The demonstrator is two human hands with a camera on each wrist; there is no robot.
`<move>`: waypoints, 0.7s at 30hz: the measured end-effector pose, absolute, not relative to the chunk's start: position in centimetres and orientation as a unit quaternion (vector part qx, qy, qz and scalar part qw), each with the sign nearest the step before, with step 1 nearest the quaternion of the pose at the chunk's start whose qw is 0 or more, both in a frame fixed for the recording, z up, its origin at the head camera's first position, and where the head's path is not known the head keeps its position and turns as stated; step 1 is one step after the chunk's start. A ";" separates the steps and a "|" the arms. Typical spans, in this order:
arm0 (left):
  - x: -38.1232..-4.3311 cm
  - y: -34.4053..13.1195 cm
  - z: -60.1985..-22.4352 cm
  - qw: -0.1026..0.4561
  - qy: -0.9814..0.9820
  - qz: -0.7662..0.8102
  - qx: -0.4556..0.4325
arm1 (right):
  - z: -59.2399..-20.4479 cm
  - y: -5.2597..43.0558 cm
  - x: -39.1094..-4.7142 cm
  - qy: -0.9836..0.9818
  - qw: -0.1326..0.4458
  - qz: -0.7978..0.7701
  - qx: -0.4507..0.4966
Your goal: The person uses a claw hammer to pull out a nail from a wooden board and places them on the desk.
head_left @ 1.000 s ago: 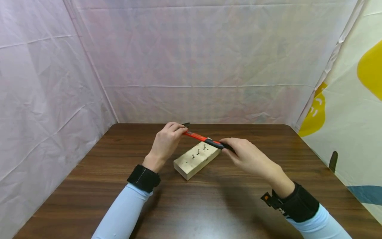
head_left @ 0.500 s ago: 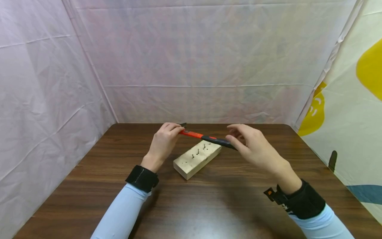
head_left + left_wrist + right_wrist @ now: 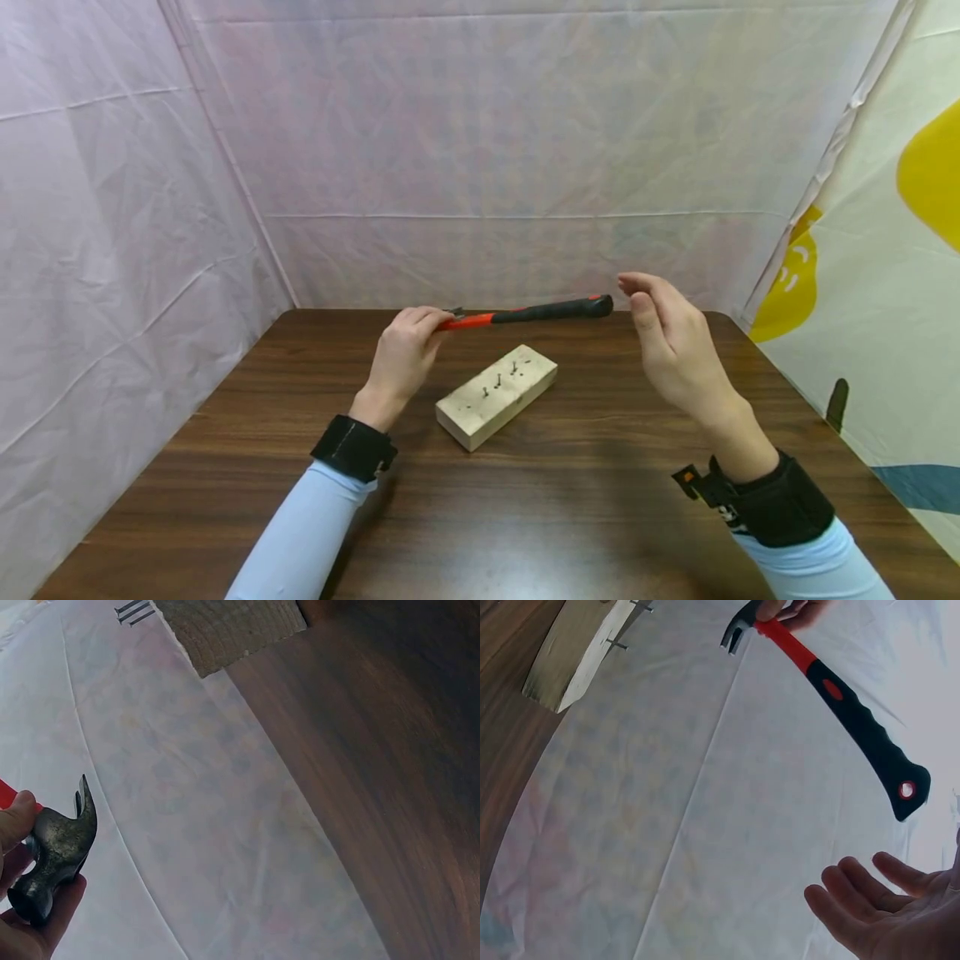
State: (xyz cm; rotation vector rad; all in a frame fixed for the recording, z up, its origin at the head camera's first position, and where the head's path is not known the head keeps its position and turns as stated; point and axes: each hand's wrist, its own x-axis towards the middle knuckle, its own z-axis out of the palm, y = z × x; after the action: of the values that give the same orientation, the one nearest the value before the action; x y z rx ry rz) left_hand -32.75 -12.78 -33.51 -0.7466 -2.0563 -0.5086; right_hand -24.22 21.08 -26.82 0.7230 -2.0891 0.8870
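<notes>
A claw hammer with a red and black handle (image 3: 551,312) is held up above the table by my left hand (image 3: 401,350), which grips it at the head end. In the left wrist view the dark metal hammer head (image 3: 60,847) sits between thumb and fingers. My right hand (image 3: 678,350) is apart from the hammer, just right of the handle's end, its fingers loosely spread in the right wrist view. Below the hammer a pale wooden block (image 3: 498,400) lies on the table, several nails (image 3: 498,382) sticking up from its top.
The brown wooden table (image 3: 247,483) carries the block near its middle. White cloth (image 3: 480,167) hangs behind the table's far edge and on the left. A printed cloth with yellow shapes (image 3: 787,283) hangs on the right.
My right hand has let go of the hammer handle and moved right and up. The handle's free end has swung upward, while my left hand kept its grip and shifted slightly left.
</notes>
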 end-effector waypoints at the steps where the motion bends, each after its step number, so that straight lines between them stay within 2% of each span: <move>1: -32.7 -12.8 -33.5 0.432 -0.826 -0.206 -0.297 | -26.8 21.2 -24.2 -0.815 0.371 0.345 0.280; 21: -32.3 -12.0 -33.2 0.417 -0.826 -0.278 -0.258 | -27.9 20.8 -24.5 -0.845 0.308 0.346 0.265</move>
State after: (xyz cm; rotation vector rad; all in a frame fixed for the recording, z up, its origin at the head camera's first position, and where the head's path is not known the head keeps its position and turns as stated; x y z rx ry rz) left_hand -32.28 -11.97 -33.24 -0.6474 -2.0726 -0.6984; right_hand -24.51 20.85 -27.87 0.7018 -2.2346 0.9144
